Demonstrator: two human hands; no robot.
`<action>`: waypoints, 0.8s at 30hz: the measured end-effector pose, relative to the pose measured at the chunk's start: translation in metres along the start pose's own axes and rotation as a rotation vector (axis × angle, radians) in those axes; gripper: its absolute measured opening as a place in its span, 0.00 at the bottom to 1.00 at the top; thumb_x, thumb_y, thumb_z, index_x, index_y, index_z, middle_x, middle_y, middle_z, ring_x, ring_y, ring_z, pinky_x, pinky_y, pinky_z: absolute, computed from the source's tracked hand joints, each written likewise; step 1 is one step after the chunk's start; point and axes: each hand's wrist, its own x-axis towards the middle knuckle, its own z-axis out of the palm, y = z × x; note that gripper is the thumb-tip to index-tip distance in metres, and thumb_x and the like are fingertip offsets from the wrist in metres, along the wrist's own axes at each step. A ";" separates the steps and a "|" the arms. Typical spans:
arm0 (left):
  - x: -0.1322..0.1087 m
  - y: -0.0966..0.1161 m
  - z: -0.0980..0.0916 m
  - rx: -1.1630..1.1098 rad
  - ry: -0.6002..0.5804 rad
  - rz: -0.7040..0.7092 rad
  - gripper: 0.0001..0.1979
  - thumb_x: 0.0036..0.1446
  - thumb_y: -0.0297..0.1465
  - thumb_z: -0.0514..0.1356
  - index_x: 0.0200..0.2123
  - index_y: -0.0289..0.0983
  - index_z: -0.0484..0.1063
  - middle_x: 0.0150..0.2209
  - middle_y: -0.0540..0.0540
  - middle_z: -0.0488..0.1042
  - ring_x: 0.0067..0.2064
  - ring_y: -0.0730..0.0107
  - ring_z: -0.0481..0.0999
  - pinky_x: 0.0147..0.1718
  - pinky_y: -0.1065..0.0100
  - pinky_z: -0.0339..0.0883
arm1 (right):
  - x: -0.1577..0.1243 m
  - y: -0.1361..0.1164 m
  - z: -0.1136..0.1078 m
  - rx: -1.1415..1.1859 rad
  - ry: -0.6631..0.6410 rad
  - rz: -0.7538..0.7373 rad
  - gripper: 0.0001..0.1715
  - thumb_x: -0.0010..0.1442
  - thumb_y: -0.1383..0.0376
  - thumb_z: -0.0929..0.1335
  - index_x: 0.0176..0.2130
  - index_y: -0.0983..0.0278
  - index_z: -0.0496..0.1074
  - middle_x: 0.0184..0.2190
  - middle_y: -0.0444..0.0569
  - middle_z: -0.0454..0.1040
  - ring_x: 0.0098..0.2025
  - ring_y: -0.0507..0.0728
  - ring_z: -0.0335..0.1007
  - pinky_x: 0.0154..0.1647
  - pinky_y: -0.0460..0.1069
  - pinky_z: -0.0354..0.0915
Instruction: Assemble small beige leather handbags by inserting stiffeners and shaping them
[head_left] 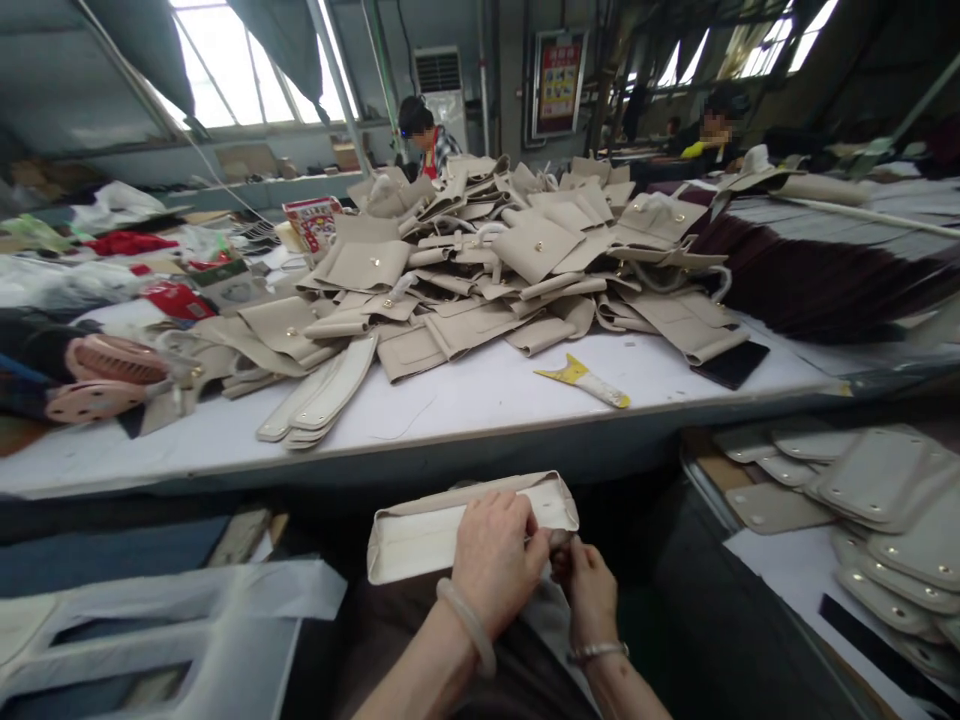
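A beige bag (pixel 420 545) with a long white bottom lies across my lap, below the table's front edge. My left hand (pixel 495 550) is closed on it, with the back of the hand over the white bottom and the thumb toward the near right corner. At that corner, my right hand (pixel 592 595) pinches a small greyish-beige part of the bag. The fingertips of both hands almost meet there, and they partly hide what lies between them.
Across the white table (pixel 465 400) spreads a heap of beige bags (pixel 465 325). Pale strips (pixel 330 395), a yellow forked tool (pixel 585 382) and a pink fan (pixel 112 380) lie nearer. Studded flaps (pixel 874 475) are stacked at right; a translucent sheet (pixel 255 640) is at left. People sit beyond.
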 end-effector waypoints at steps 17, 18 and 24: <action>-0.050 -0.022 -0.002 0.013 0.258 -0.104 0.10 0.65 0.31 0.53 0.31 0.39 0.68 0.35 0.45 0.72 0.41 0.60 0.68 0.40 0.59 0.56 | -0.058 -0.031 0.000 -0.800 -0.175 -1.376 0.22 0.66 0.67 0.64 0.59 0.66 0.67 0.56 0.59 0.69 0.59 0.67 0.62 0.57 0.65 0.64; -0.052 -0.024 -0.002 0.007 0.272 -0.118 0.10 0.65 0.31 0.53 0.30 0.39 0.68 0.35 0.45 0.72 0.41 0.60 0.68 0.40 0.58 0.56 | -0.060 -0.030 0.001 -0.799 -0.178 -1.379 0.22 0.66 0.67 0.64 0.59 0.66 0.66 0.56 0.59 0.69 0.59 0.67 0.62 0.56 0.65 0.64; -0.056 -0.030 -0.005 -0.063 0.306 -0.164 0.08 0.63 0.32 0.56 0.30 0.39 0.69 0.35 0.45 0.73 0.41 0.59 0.68 0.42 0.56 0.57 | -0.068 -0.028 0.016 -0.800 -0.173 -1.435 0.26 0.65 0.69 0.65 0.61 0.65 0.64 0.53 0.60 0.69 0.57 0.68 0.64 0.54 0.65 0.66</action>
